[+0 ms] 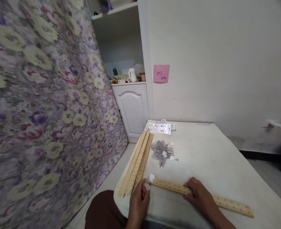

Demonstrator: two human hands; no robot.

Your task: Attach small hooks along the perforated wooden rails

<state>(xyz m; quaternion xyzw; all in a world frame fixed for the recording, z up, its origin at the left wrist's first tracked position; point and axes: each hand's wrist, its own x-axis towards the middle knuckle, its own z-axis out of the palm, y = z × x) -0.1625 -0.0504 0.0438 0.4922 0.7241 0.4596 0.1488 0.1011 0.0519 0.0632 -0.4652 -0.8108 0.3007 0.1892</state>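
A narrow wooden strip with rows of small holes (233,205) lies slantwise across the near part of the table. My right hand (199,194) is closed around its middle, thumb on the near edge and fingers over the far edge. At the strip's left end sits a small white tag with a metal piece (152,178). My left hand (139,198) is beside that end, fingers loosely bent and thumb apart from the index finger, with nothing visible between them. Whether the index fingertip touches the strip, I cannot tell.
Several more perforated wooden strips (138,162) lie along the table's left edge. Right of them is a pile of small clear bags with tags (162,151). A clear blister pack (158,128) lies at the back of the white table (214,156). A floral curtain (47,121) hangs left.
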